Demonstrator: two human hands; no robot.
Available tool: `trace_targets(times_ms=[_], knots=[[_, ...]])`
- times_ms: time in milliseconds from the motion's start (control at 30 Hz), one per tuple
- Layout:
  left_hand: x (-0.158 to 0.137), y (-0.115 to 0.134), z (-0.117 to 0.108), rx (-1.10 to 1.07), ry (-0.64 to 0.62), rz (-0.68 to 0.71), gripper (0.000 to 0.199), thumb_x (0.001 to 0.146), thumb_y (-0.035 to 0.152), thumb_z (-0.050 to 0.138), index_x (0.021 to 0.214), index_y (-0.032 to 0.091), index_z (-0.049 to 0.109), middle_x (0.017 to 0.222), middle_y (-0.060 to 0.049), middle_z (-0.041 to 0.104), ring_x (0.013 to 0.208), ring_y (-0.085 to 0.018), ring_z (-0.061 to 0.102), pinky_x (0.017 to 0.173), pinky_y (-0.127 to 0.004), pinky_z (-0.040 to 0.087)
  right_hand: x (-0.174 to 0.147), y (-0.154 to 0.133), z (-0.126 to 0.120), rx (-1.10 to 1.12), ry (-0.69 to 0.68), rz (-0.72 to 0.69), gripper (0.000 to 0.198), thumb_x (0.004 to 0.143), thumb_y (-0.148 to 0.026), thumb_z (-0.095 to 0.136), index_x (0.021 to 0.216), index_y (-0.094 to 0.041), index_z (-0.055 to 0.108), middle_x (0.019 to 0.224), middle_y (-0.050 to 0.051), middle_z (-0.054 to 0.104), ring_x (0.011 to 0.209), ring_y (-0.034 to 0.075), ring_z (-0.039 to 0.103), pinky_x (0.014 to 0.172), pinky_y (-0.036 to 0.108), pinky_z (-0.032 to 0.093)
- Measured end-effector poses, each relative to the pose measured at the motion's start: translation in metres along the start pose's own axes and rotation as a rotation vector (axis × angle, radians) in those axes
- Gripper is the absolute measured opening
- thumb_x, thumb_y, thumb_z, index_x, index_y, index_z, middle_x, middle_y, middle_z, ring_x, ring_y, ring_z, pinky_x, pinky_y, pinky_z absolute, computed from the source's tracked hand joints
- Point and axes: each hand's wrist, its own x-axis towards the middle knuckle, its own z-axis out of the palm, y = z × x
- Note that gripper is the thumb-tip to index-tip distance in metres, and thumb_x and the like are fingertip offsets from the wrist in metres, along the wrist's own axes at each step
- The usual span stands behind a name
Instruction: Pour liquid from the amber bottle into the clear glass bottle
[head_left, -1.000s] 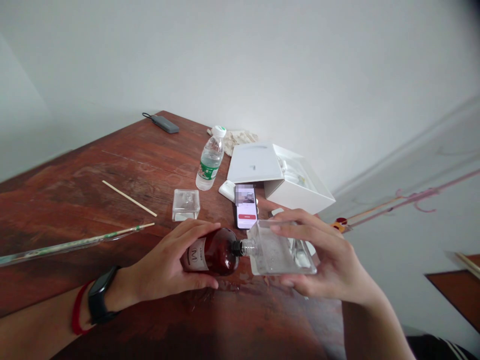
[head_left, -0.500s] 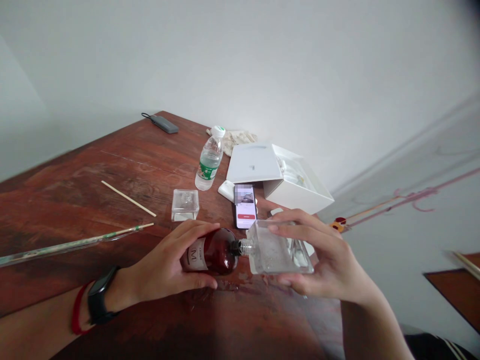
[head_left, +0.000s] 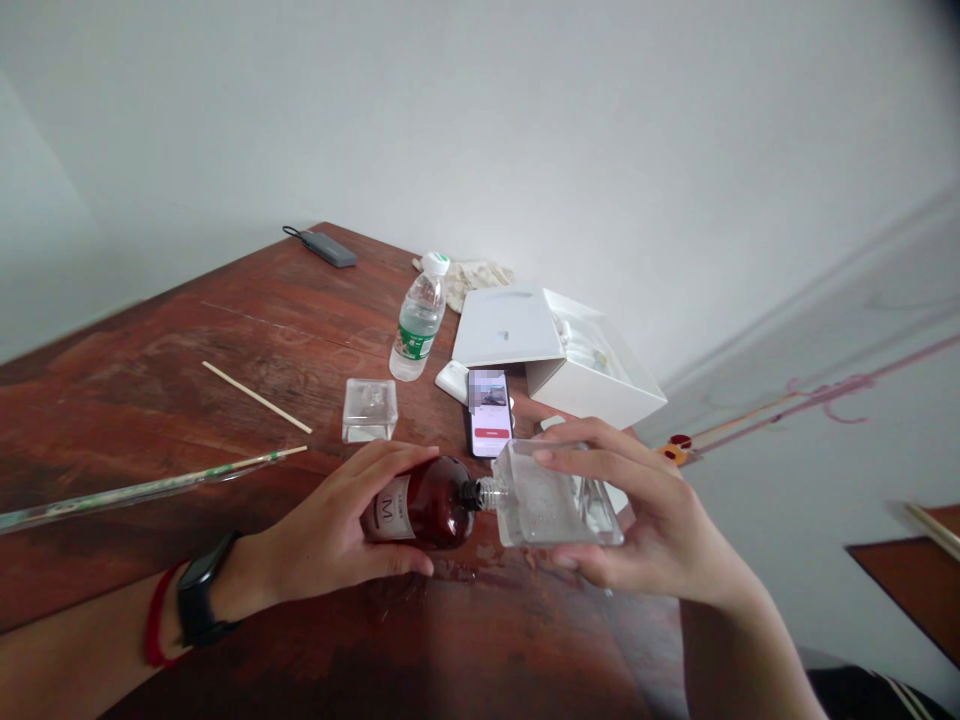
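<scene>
My left hand is wrapped around a dark red-brown bottle with a pale label, tipped on its side. Its black mouth meets the neck of a clear square glass bottle, also lying sideways. Around the glass bottle's far end, my right hand has its thumb below and fingers on top. Whether liquid passes between the two mouths cannot be made out. Small wet spots shine on the table beneath. Behind my left hand stands a clear square glass block.
Beyond my hands are a phone, a water bottle and an open white box against the wall. A thin stick and a wrapped stick lie at the left. A grey device rests at the back corner of the wooden table.
Almost nothing differs. The clear glass bottle and my right hand have shifted very slightly left; both bottles stay mouth to mouth.
</scene>
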Motion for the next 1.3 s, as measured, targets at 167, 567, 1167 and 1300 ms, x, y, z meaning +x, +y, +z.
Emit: trace_targets(times_ms=[167,567,1167,1300], knots=[[-0.0002,-0.0003,-0.0003,-0.006,-0.001,0.0,0.082,0.089,0.052,0.089,0.156,0.033,0.046,0.147,-0.009,0.064,0.131,-0.031,0.065,0.117,-0.046,0.051,0.0011,-0.0014,-0.0006,-0.03,0.001,0.009,0.068,0.08,-0.042,0.095,0.142,-0.031,0.067,0.133,0.011,0.075,0.141,0.041,0.064,0.113,0.061,0.057],[-0.0001,-0.0001,0.0002,-0.015,-0.008,-0.029,0.081,0.089,0.054,0.089,0.154,0.031,0.047,0.146,-0.01,0.064,0.131,-0.032,0.065,0.118,-0.047,0.051,-0.0002,-0.0007,-0.0003,-0.031,0.005,0.019,0.07,0.08,-0.045,0.095,0.144,-0.033,0.068,0.135,0.011,0.075,0.142,0.041,0.063,0.115,0.061,0.057],[-0.001,-0.0037,0.0004,-0.002,-0.004,-0.032,0.084,0.086,0.053,0.092,0.155,0.032,0.049,0.147,-0.01,0.064,0.133,-0.033,0.064,0.119,-0.048,0.051,-0.0002,-0.0029,-0.0003,-0.052,-0.004,0.017,0.065,0.082,-0.043,0.092,0.141,-0.031,0.067,0.137,0.012,0.072,0.143,0.041,0.062,0.112,0.061,0.057],[-0.0001,-0.0037,0.0008,-0.005,0.005,-0.017,0.084,0.087,0.052,0.091,0.156,0.032,0.048,0.146,-0.01,0.065,0.131,-0.032,0.065,0.118,-0.048,0.052,0.0001,-0.0027,0.0004,-0.053,-0.004,0.025,0.068,0.081,-0.043,0.093,0.142,-0.031,0.067,0.138,0.012,0.072,0.143,0.042,0.062,0.113,0.062,0.056]])
